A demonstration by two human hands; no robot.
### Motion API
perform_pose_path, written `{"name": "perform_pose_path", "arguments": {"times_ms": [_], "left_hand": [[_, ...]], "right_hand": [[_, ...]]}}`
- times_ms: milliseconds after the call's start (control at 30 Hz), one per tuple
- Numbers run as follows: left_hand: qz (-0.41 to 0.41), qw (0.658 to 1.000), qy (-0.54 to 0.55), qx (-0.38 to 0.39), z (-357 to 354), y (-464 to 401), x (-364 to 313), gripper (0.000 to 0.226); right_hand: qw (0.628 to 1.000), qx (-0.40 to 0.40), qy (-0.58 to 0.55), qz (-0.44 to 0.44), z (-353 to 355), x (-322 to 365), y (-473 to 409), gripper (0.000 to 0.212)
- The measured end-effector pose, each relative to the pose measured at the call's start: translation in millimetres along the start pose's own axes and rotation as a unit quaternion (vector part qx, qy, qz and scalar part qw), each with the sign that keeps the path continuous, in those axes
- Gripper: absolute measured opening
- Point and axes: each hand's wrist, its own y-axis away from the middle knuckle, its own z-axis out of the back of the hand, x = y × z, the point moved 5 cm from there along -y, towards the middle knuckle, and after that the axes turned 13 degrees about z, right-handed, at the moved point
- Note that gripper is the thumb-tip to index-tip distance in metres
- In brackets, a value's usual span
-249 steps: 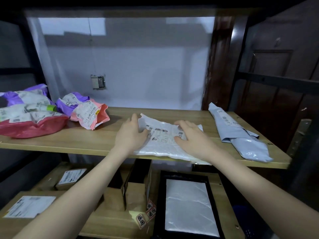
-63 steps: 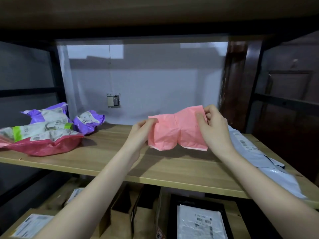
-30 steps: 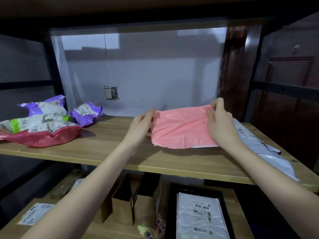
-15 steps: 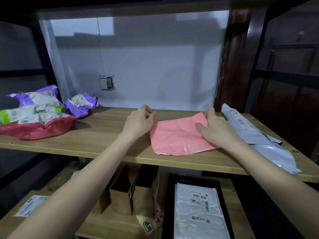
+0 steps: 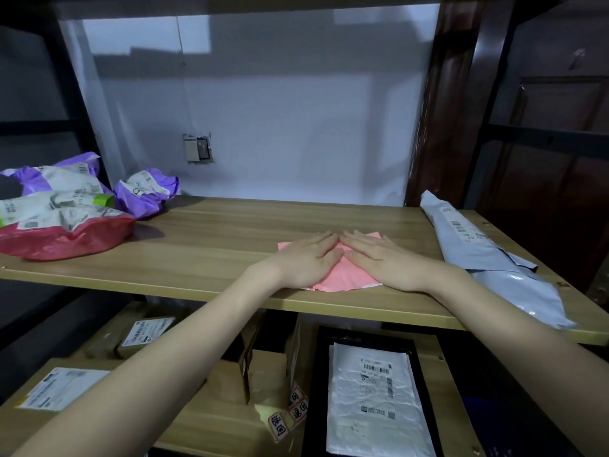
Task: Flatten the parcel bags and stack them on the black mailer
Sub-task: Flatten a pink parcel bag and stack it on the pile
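**Both hands pressing a pink parcel bag flat on the upper shelf**

The left hand (image 5: 308, 262) and the right hand (image 5: 385, 260) lie palm down, fingers straight and close together, on a pink parcel bag (image 5: 339, 275). The fingertips of the 2 hands nearly meet over the far edge of the bag. The bag lies flat on the wooden upper shelf (image 5: 214, 245), near its front edge and right of centre; only its middle and corners show between and around the hands.

On the lower shelf (image 5: 204, 420), below the right forearm, lies the black mailer (image 5: 318, 390), with a white parcel bag (image 5: 372, 400) resting flat on it, its barcode label facing up.

At the left end of the upper shelf sits a pile of crumpled bags: a red bag (image 5: 66, 240) at the bottom, label-covered bags (image 5: 56, 206) above it, and a purple bag (image 5: 146, 192) just beside the pile. Along the right end lies a long grey mailer (image 5: 487, 255), partly folded, well apart from the pink bag. On the lower shelf, brown cardboard boxes (image 5: 263, 377) stand left of the black mailer, and a labelled flat parcel (image 5: 62, 387) lies at far left. A wall socket (image 5: 197, 148) is set in the white back wall.
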Motion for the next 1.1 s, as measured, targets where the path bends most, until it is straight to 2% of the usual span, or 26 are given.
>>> {"name": "perform_pose_path", "arguments": {"times_ms": [333, 533, 767, 1100], "left_hand": [[0.017, 0.997, -0.067, 0.022, -4.2, 1.6, 2.8, 0.054], [0.022, 0.996, -0.083, 0.027, -4.8, 1.2, 3.2, 0.053], [0.026, 0.996, -0.079, 0.024, -4.2, -0.3, 3.0, 0.053], [0.019, 0.997, -0.075, 0.027, -6.0, -1.5, 5.5, 0.053]], "right_hand": [[0.997, 0.06, 0.035, -0.018, -4.7, 2.2, 2.7, 0.056], [0.987, 0.094, 0.123, -0.032, -3.3, 5.2, -0.6, 0.056], [0.994, 0.09, 0.039, -0.039, -5.2, 2.3, -0.4, 0.056], [0.994, 0.096, 0.053, -0.024, -5.2, 5.6, -2.0, 0.056]]}}
